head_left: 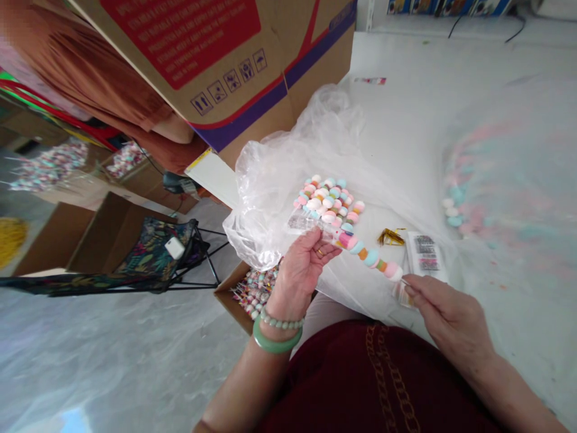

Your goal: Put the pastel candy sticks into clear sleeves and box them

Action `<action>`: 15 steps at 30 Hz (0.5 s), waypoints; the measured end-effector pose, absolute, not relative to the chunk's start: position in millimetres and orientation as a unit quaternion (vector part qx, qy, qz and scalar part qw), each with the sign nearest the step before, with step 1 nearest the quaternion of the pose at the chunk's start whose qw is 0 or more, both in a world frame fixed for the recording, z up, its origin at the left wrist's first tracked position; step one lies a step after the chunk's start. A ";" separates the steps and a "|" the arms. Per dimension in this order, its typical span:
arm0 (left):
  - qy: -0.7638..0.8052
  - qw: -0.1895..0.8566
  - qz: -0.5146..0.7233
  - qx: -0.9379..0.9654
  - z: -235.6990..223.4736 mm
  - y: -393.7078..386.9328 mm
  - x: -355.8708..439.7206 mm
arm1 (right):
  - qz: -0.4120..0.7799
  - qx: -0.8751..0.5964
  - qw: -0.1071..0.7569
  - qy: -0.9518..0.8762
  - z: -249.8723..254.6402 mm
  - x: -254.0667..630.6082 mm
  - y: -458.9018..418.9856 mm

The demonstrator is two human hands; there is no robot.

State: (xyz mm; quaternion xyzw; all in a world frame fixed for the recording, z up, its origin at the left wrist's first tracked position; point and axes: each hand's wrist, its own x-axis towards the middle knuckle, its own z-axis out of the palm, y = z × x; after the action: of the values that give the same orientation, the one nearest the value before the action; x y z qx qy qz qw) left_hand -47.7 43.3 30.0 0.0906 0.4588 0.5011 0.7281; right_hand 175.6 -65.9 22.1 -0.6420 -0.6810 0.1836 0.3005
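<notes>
My left hand (311, 258) is closed on a clear plastic sleeve (306, 221) that covers the far end of a marshmallow skewer (371, 257). The skewer's pink, blue, orange and white pieces show between my hands. My right hand (444, 310) pinches the stick at its near end, beside the last white piece. Just beyond my left hand lies a pile of marshmallow skewers (331, 198) on a crumpled clear plastic bag (265, 180). Near my right hand are a bundle of gold twist ties (391, 237) and a stack of printed labels (424, 255).
A large printed carton (252, 66) stands at the back. On the right, a plastic bag of marshmallow skewers (509, 180) covers part of the white table (401, 78). Below left are a box of wrapped skewers (256, 288) and a folding chair with a phone (174, 248). A person's sleeve (103, 72) shows upper left.
</notes>
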 end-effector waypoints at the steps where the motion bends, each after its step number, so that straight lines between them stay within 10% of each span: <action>1: 0.457 0.714 0.517 0.121 29.9 42.6 -46.3 | 0.154 -0.638 0.291 -0.696 20.9 176.8 -66.4; 15: 0.453 0.732 0.477 0.178 15.1 44.2 -35.9 | 0.445 -0.677 0.315 -0.495 18.4 172.4 -62.0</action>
State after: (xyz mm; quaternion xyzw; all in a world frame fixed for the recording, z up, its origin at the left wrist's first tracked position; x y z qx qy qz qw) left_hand -35.9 44.2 15.1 0.1783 0.4530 0.4772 0.7316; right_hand 172.4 -62.0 18.4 -0.6767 -0.4948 0.4448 0.3155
